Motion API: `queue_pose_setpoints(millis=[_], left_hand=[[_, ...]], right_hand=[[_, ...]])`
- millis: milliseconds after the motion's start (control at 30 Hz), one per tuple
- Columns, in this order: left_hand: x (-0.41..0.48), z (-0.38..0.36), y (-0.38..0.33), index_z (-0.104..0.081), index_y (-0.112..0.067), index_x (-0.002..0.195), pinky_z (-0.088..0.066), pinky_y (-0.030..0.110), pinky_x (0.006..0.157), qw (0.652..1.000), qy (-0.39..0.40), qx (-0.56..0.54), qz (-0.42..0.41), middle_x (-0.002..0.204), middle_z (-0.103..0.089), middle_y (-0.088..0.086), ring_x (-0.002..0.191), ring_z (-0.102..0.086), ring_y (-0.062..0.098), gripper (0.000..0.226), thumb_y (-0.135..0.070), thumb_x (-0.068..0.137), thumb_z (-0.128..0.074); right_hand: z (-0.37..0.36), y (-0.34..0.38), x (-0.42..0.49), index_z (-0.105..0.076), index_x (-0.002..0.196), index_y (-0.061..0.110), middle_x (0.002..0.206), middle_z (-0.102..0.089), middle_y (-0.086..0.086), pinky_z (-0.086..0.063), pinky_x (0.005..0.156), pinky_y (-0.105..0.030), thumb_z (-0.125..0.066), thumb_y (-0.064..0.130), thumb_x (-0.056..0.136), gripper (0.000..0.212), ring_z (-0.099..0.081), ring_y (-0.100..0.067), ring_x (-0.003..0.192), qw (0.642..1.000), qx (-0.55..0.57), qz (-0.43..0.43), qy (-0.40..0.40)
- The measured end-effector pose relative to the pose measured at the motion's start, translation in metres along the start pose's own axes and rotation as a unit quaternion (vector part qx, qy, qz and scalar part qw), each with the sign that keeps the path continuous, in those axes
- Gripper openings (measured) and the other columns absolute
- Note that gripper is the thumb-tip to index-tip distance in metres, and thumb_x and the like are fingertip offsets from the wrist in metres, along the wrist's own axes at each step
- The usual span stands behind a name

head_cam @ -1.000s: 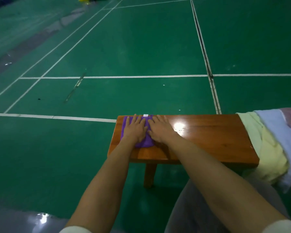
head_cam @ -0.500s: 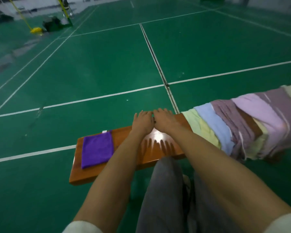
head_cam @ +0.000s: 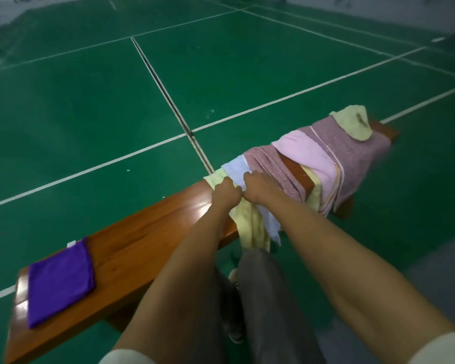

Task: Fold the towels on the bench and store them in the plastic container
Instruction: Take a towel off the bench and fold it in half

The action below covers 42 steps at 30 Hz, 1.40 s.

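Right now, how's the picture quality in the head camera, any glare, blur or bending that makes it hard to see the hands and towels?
Head view: dim overall; a bright glare patch sits on the glossy brown wooden bench just beside the left hand; wide-angle bending curves the bench and floor lines; slight motion blur softens the right hand, the pale yellow towel and the folded purple towel, so the finger grip is unclear.
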<state>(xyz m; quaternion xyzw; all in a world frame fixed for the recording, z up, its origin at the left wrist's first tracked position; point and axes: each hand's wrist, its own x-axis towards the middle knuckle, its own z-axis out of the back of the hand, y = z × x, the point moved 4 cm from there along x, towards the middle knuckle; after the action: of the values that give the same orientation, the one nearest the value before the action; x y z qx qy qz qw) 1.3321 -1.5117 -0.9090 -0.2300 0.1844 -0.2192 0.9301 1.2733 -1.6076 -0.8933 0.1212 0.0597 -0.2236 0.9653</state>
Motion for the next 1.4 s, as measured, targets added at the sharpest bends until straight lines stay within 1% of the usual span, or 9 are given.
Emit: queue_pose_setpoints(millis=[200,400,500,600,700,833,1000,1200,1400], left_hand=[[0.015,-0.028,0.008,-0.046,0.003,0.13,-0.054,0.036,0.069,0.969,0.043,-0.159,0.187,0.12,-0.06,0.015,0.102,-0.065,0.035,0.047,-0.02,0.093,-0.064],[0.021,-0.046,0.012,-0.059,-0.008,0.092,-0.056,0.033,0.072,0.908,0.106,-0.319,0.251,0.078,-0.058,0.009,0.069,-0.057,0.023,0.015,-0.021,0.096,-0.067],[0.023,-0.048,0.02,-0.061,-0.009,0.096,-0.05,0.031,0.063,0.893,0.061,-0.364,0.258,0.083,-0.063,0.009,0.066,-0.058,0.021,0.017,-0.023,0.091,-0.071],[0.03,-0.034,0.031,-0.057,-0.014,0.108,-0.05,0.034,0.086,0.879,-0.009,-0.404,0.252,0.106,-0.064,0.005,0.09,-0.061,0.026,0.034,-0.039,0.088,-0.07],[0.03,-0.009,0.041,-0.058,-0.009,0.117,-0.058,0.043,0.088,0.921,-0.062,-0.318,0.216,0.115,-0.064,0.011,0.105,-0.062,0.034,0.046,-0.048,0.094,-0.062],[0.023,0.014,0.051,-0.05,-0.002,0.135,-0.053,0.022,0.046,0.978,-0.031,-0.133,0.157,0.124,-0.059,0.018,0.1,-0.063,0.035,0.042,-0.033,0.108,-0.043],[0.023,0.017,0.054,-0.06,-0.012,0.122,-0.056,0.034,0.087,0.989,-0.056,-0.039,0.134,0.113,-0.065,0.007,0.1,-0.065,0.028,0.036,-0.032,0.095,-0.05],[0.024,0.003,0.001,-0.049,-0.011,0.069,-0.047,0.034,0.061,0.993,-0.025,-0.091,0.068,0.071,-0.055,0.006,0.071,-0.054,0.026,0.021,-0.01,0.09,-0.047],[0.051,-0.041,-0.042,-0.065,-0.012,0.079,-0.058,0.05,0.079,0.986,0.053,-0.158,0.013,0.075,-0.059,0.012,0.069,-0.055,0.025,0.013,-0.016,0.088,-0.056]], right_hand=[[-0.027,-0.026,0.004,-0.046,0.136,0.018,0.141,-0.043,-0.016,-0.043,0.1,-0.045,-0.055,0.031,0.097,0.042,-0.044,-0.039,0.129,0.999,0.01,-0.027,0.037],[-0.037,-0.015,0.01,-0.04,0.139,0.013,0.143,-0.042,-0.018,-0.041,0.103,-0.049,-0.05,0.019,0.1,0.04,-0.04,-0.039,0.134,0.998,0.017,-0.041,0.034],[-0.039,-0.021,0.009,-0.041,0.139,0.015,0.141,-0.043,-0.017,-0.044,0.099,-0.047,-0.048,0.015,0.1,0.04,-0.042,-0.038,0.131,0.999,0.004,-0.04,0.018],[-0.035,-0.035,0.009,-0.046,0.135,0.013,0.131,-0.056,-0.018,-0.047,0.086,-0.041,-0.04,0.01,0.101,0.035,-0.057,-0.036,0.118,0.998,0.016,-0.062,-0.029],[-0.024,-0.049,0.008,-0.054,0.13,0.008,0.126,-0.064,-0.015,-0.052,0.088,-0.04,-0.046,0.008,0.102,0.03,-0.064,-0.033,0.114,0.991,0.043,-0.114,-0.052],[-0.006,-0.049,0.005,-0.061,0.124,0.012,0.123,-0.063,-0.011,-0.051,0.089,-0.039,-0.055,0.017,0.098,0.027,-0.064,-0.032,0.114,0.99,0.063,-0.115,-0.045],[0.005,-0.037,0.0,-0.066,0.113,0.011,0.112,-0.067,-0.014,-0.052,0.091,-0.043,-0.042,0.052,0.103,0.049,-0.065,-0.035,0.106,0.988,0.11,-0.097,-0.048],[0.005,-0.053,-0.006,-0.061,0.126,0.011,0.13,-0.06,-0.012,-0.051,0.09,-0.04,-0.056,0.013,0.098,0.029,-0.061,-0.034,0.12,0.986,0.054,-0.15,-0.052],[-0.005,-0.071,0.0,-0.053,0.136,0.009,0.137,-0.053,-0.015,-0.052,0.092,-0.042,-0.055,0.013,0.097,0.039,-0.059,-0.036,0.123,0.984,0.034,-0.169,-0.043]])
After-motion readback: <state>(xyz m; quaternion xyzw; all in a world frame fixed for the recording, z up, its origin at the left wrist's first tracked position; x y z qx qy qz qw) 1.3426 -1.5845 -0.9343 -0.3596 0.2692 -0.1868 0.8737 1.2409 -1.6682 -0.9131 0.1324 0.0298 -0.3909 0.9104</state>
